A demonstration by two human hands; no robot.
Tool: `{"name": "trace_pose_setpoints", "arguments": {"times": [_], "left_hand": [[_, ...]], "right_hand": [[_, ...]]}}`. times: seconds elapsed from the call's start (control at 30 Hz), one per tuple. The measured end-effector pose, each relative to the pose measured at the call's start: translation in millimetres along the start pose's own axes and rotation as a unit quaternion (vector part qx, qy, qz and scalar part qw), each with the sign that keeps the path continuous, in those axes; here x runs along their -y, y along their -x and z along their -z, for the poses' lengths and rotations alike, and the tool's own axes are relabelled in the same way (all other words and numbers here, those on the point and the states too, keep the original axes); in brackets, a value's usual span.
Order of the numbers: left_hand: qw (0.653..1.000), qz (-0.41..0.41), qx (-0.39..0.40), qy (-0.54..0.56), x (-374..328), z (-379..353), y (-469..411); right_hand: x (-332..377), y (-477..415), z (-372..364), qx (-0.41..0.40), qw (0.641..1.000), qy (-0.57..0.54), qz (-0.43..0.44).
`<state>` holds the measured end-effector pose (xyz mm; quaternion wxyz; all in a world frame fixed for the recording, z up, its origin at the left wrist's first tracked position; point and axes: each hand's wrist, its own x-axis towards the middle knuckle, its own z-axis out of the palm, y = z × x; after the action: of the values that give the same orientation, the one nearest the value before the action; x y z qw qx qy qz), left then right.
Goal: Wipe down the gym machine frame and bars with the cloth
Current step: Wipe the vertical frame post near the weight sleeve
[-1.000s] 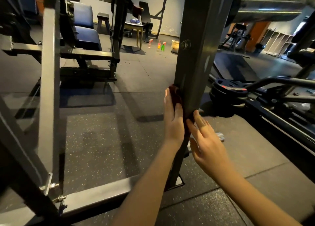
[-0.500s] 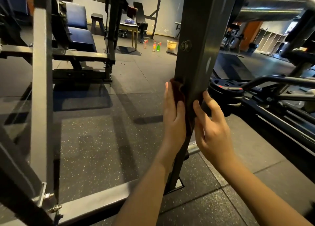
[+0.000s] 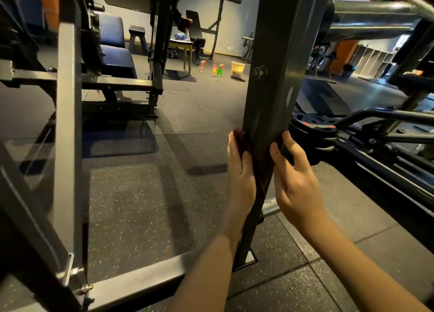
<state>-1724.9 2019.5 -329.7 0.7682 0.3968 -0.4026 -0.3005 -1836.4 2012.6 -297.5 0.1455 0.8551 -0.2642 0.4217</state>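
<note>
A dark grey upright post [image 3: 277, 81] of the gym machine frame rises in the middle of the view. A dark red cloth [image 3: 242, 139] is wrapped round the post at about mid height. My left hand [image 3: 240, 173] presses the cloth flat against the post's left face, fingers straight. On the post's right side my right hand [image 3: 296, 177] has its fingers reaching round the edge onto the cloth; whether they pinch it is hidden. Most of the cloth is covered by my hands and the post.
A grey base bar [image 3: 141, 278] runs along the floor to the left. A second upright [image 3: 68, 133] stands at the left. Weight plates [image 3: 314, 133] and bars lie right of the post. Spray bottles [image 3: 217, 69] and a bucket [image 3: 237, 69] stand far back on the floor.
Both hands have slid the cloth up the post over the last second, the right hand rising the most. The camera has shifted slightly.
</note>
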Motion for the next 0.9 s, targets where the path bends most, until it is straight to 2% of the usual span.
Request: {"name": "trace_pose_setpoints", "arguments": {"times": [0.07, 0.13, 0.27, 0.33, 0.4, 0.5, 0.57, 0.63, 0.77, 0.83, 0.9], "left_hand": [[0.999, 0.036, -0.016, -0.004, 10, 2, 7], [0.999, 0.032, -0.011, -0.025, 2, -4, 9], [0.993, -0.077, 0.01, -0.091, -39, -17, 0], [0.988, -0.109, 0.022, -0.105, -38, -16, -7], [0.994, -0.086, 0.029, -0.065, -20, -6, -12], [0.999, 0.014, 0.017, 0.022, 2, 4, -5], [0.999, 0.038, 0.0, 0.025, 3, 0, 2], [1.0, 0.002, -0.01, -0.002, -13, -9, 0], [0.988, -0.123, -0.017, -0.094, -49, -24, -12], [0.986, -0.141, -0.01, -0.092, -45, -21, -15], [0.992, -0.112, -0.003, -0.05, -33, -13, -12]], "right_hand": [[1, 0, 1, 0.004, 1.0, 0.002, -0.004], [2, -1, 2, 0.005, 1.0, 0.006, -0.005], [3, -1, 1, 0.008, 1.0, 0.026, -0.014], [4, -1, 2, 0.008, 1.0, 0.021, -0.017], [5, 0, 3, 0.009, 1.0, 0.008, -0.018], [4, 0, 3, 0.009, 1.0, 0.004, -0.024], [4, 0, 3, 0.009, 1.0, 0.001, -0.022], [2, 0, 3, 0.007, 1.0, -0.003, -0.018], [1, -1, 4, 0.003, 1.0, -0.02, -0.02], [1, -1, 5, 0.0, 1.0, -0.016, -0.018], [2, 0, 5, 0.002, 1.0, -0.006, -0.017]]}}
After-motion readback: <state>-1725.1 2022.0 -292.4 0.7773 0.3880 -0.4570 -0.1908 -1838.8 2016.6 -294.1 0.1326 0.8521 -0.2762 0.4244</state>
